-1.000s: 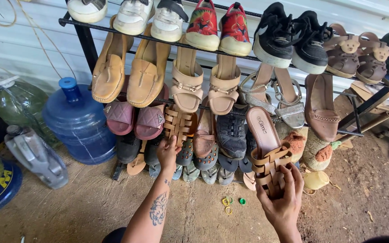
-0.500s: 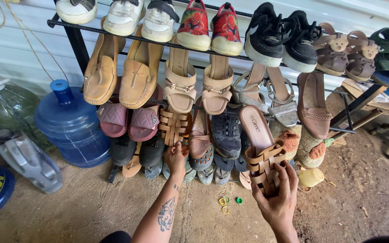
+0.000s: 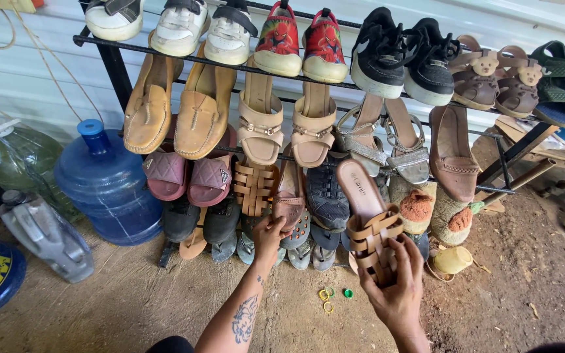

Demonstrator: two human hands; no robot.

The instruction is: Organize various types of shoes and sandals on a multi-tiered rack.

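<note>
On a bare dirt floor (image 3: 132, 307) against a pale corrugated wall (image 3: 27, 78), a black metal shoe rack (image 3: 116, 72) stands. The right hand (image 3: 397, 291) grips a tan woven-strap sandal (image 3: 369, 229) at the rack's lower front edge; the left hand (image 3: 269, 234) pinches a brown slip-on shoe (image 3: 289, 199) there.

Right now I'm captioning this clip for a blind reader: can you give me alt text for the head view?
The right hand holds a tan woven-strap slide sandal before a black metal shoe rack crowded with shoes, while the left hand touches a brown flat shoe on a lower tier. A blue plastic water jug stands on the dirt floor to the left.
</note>
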